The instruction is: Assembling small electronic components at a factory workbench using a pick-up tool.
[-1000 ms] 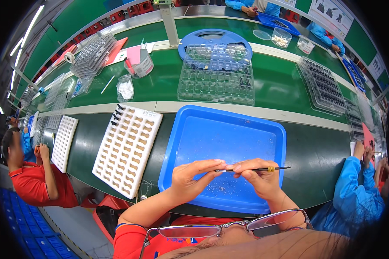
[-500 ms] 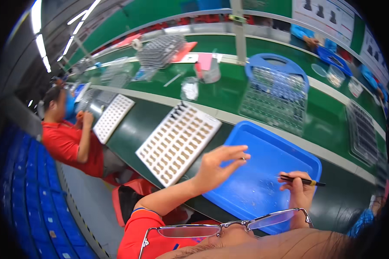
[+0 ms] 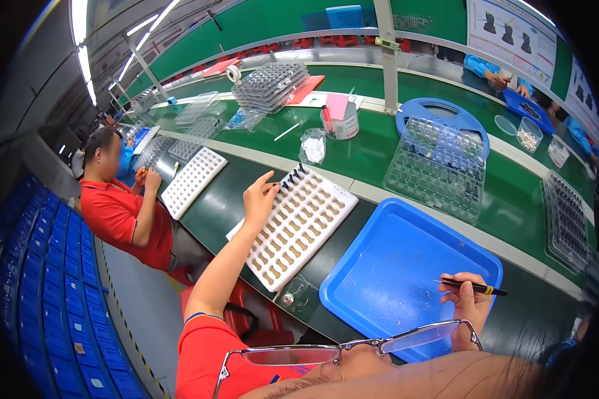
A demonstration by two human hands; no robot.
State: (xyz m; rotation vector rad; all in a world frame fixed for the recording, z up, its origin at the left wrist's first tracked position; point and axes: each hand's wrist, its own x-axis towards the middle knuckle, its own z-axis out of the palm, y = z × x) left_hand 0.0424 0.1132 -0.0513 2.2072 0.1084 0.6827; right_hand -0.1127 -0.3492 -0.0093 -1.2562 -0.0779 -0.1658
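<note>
My left hand (image 3: 260, 199) reaches over the far-left corner of a white foam tray (image 3: 251, 261) with rows of bone-shaped slots. Its thumb and a finger are pinched together beside several small black parts (image 3: 293, 178) standing in the slots there. What lies between those fingertips is too small to make out. My right hand (image 3: 471, 302) grips a pair of black tweezers (image 3: 476, 286) with a yellow band, their thin tips pointing left. It is above the right side of a blue tray (image 3: 361, 256) that has small bits scattered on its bottom.
Behind the blue tray lie clear plastic blister trays (image 3: 436, 174) and a blue-handled board (image 3: 439, 110). A small bag (image 3: 313, 147) and a tub (image 3: 343, 124) stand farther back. To the left, a person in red (image 3: 123, 199) works at another white tray (image 3: 194, 181). A steel post (image 3: 387, 60) rises behind.
My left hand has moved from above the blue tray to the far-left corner of the white tray. My right hand still holds the tweezers. The view has shifted slightly.
</note>
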